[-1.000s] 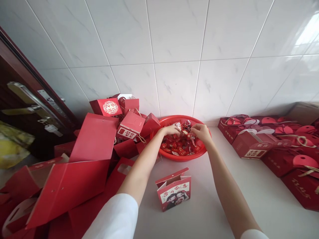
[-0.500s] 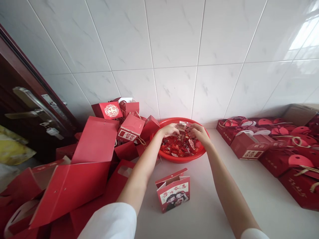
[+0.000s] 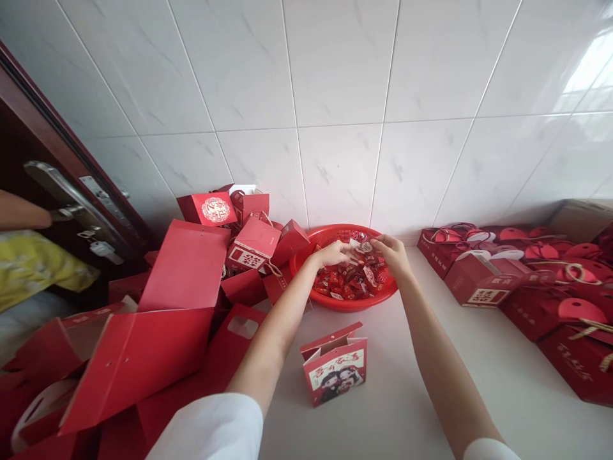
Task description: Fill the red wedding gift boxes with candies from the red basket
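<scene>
A red plastic basket [image 3: 343, 306] against the tiled wall holds many small wrapped candies [image 3: 352, 284], mostly red. Inside its left half, my left hand [image 3: 332, 254] has its fingers curled together on wrapped candy near the pile's top. From the right rim my right hand [image 3: 391, 253] reaches in, thumb and fingers pinching a small wrapped candy [image 3: 366, 248]. The two hands are a short way apart. In front of the basket, between my forearms, stands a small red gift box [image 3: 335, 370] with its top open and a cartoon couple on its front.
Open red boxes [image 3: 184, 268] heap up on the left. Along the right stand several filled-looking red gift boxes [image 3: 486, 281] with rope handles. A door handle [image 3: 57, 182] is at far left, with another person's arm [image 3: 22, 211] beside it.
My hands have shifted slightly within the basket, and the right fingers have closed on a candy. Another person's arm and yellow clothing have come further into view at the left.
</scene>
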Action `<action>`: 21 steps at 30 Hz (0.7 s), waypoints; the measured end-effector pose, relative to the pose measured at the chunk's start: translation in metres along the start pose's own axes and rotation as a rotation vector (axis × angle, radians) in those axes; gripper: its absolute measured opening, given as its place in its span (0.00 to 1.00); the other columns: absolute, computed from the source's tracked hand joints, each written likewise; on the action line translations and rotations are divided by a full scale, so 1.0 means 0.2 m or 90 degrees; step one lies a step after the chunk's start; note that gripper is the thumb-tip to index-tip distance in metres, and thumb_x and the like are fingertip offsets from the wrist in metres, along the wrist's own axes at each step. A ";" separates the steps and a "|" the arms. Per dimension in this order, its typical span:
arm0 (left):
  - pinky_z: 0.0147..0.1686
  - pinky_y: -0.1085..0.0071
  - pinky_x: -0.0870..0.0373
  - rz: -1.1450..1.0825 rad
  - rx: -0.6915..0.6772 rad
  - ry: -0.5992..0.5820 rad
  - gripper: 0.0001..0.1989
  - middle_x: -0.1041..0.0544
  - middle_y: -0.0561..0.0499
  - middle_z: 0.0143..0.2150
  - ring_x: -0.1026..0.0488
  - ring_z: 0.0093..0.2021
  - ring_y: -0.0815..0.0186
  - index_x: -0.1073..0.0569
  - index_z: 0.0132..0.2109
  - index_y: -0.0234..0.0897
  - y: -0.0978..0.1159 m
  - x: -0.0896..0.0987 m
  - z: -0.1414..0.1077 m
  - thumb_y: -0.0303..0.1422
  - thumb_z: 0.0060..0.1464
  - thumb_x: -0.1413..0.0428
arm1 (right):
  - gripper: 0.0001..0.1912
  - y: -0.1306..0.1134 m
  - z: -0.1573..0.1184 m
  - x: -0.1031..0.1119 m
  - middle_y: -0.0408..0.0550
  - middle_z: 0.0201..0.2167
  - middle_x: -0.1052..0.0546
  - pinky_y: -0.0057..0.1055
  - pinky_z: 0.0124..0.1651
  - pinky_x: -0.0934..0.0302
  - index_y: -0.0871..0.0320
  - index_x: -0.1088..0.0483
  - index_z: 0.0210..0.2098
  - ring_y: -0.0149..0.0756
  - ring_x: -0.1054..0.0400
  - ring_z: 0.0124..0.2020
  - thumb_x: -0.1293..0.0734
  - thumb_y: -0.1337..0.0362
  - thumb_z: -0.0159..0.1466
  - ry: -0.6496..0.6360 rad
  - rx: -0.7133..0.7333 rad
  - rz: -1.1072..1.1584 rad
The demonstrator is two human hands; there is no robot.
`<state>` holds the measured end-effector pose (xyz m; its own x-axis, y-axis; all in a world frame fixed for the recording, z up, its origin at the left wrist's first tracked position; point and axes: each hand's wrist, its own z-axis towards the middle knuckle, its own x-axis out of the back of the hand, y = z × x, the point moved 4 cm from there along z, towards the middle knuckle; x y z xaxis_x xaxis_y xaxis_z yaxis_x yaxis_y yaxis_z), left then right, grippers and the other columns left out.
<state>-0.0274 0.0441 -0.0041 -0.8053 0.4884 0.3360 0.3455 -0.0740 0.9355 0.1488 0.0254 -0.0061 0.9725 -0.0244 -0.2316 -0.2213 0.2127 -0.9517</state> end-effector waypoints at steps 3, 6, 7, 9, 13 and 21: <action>0.47 0.66 0.23 0.025 -0.018 0.029 0.13 0.17 0.46 0.45 0.19 0.45 0.62 0.19 0.44 0.34 0.01 0.00 0.00 0.22 0.52 0.42 | 0.15 0.01 0.02 0.04 0.40 0.19 0.26 0.30 0.30 0.32 0.55 0.33 0.22 0.34 0.29 0.24 0.25 0.56 0.49 0.052 -0.001 0.047; 0.49 0.66 0.24 0.073 -0.025 0.072 0.14 0.17 0.44 0.49 0.20 0.47 0.62 0.20 0.48 0.33 0.01 0.01 0.00 0.24 0.57 0.45 | 0.12 0.01 0.03 0.06 0.42 0.19 0.25 0.33 0.28 0.31 0.54 0.33 0.22 0.38 0.28 0.25 0.27 0.57 0.52 0.072 -0.028 0.114; 0.50 0.66 0.24 0.100 -0.022 0.091 0.15 0.17 0.44 0.49 0.20 0.47 0.62 0.20 0.49 0.33 0.00 0.03 0.01 0.23 0.57 0.45 | 0.12 0.01 0.03 0.06 0.42 0.20 0.25 0.33 0.28 0.31 0.54 0.33 0.23 0.38 0.28 0.24 0.27 0.58 0.51 0.070 -0.046 0.147; 0.52 0.65 0.26 0.163 -0.011 0.133 0.17 0.17 0.45 0.49 0.21 0.49 0.60 0.19 0.48 0.35 -0.02 0.05 0.01 0.21 0.55 0.45 | 0.12 0.01 0.02 0.06 0.42 0.19 0.25 0.32 0.27 0.31 0.55 0.33 0.23 0.36 0.29 0.23 0.25 0.61 0.50 0.064 -0.082 0.210; 0.61 0.62 0.33 0.296 0.014 0.207 0.19 0.19 0.45 0.51 0.27 0.58 0.53 0.18 0.48 0.38 -0.05 0.10 -0.01 0.21 0.49 0.41 | 0.12 -0.01 -0.01 0.04 0.41 0.19 0.26 0.28 0.24 0.34 0.55 0.33 0.23 0.31 0.33 0.21 0.25 0.66 0.48 0.051 -0.125 0.267; 0.45 0.72 0.28 0.406 0.086 0.040 0.10 0.17 0.50 0.39 0.21 0.43 0.60 0.17 0.39 0.39 -0.02 -0.01 -0.02 0.31 0.46 0.34 | 0.07 -0.02 -0.08 -0.03 0.41 0.21 0.28 0.24 0.22 0.40 0.57 0.30 0.26 0.26 0.41 0.20 0.29 0.70 0.47 -0.013 -0.206 0.313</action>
<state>-0.0282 0.0400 -0.0080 -0.4479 0.3335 0.8295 0.8182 -0.2210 0.5307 0.1424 0.0098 -0.0048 0.7504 0.0216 -0.6607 -0.6546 -0.1153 -0.7472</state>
